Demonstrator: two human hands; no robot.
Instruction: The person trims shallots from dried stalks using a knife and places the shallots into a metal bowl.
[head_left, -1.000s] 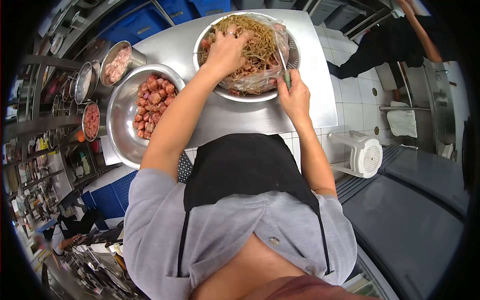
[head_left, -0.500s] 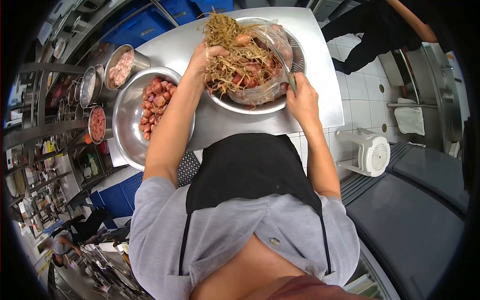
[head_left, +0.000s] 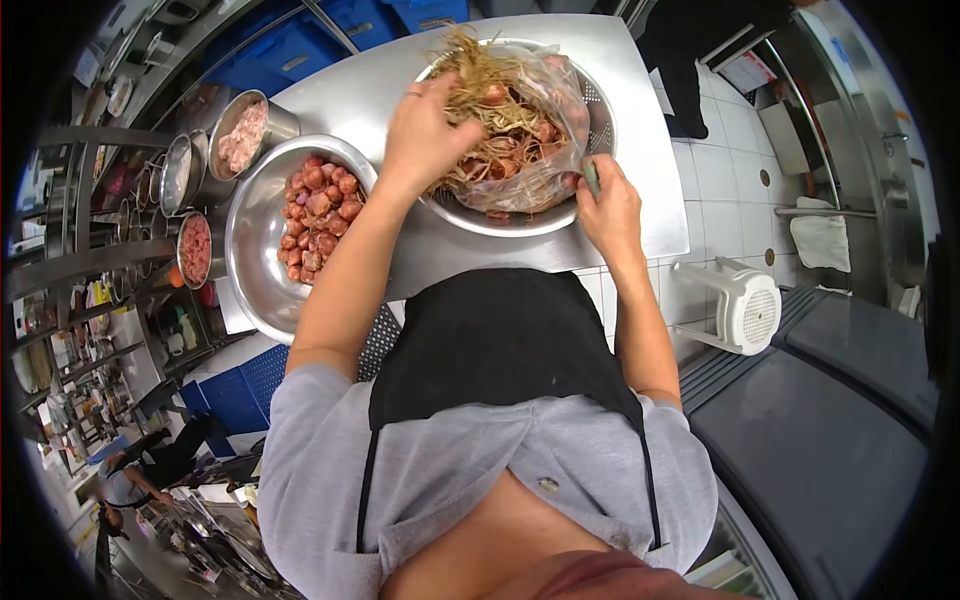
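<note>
My left hand (head_left: pixel 425 135) lies over the left side of a heap of dry, straw-like stalks (head_left: pixel 470 85), its thumb and fingers apart. Reddish shallots (head_left: pixel 505 155) show among the stalks, inside a clear plastic bag (head_left: pixel 560 165). Under the bag is a perforated metal colander (head_left: pixel 600 115). In my right hand (head_left: pixel 612 205), closed at the colander's right rim, is a knife with a green handle (head_left: pixel 591 178); its blade cannot be made out now. Left of my left forearm, loose shallots (head_left: pixel 318 205) rest in a large steel bowl (head_left: pixel 255 235).
All this stands on a steel table (head_left: pixel 655 190). Pots of pale meat (head_left: pixel 243 138) and pink minced meat (head_left: pixel 196 250) are at the left. A white stool (head_left: pixel 750 310) stands to the right, near grey lids (head_left: pixel 810 440). Another person's dark-clothed leg (head_left: pixel 685 90) shows at upper right.
My left hand has loosened from the stalks and moved right and slightly lower over them, and the heap looks lower. My right hand shifted slightly down with the knife. The other person moved.
</note>
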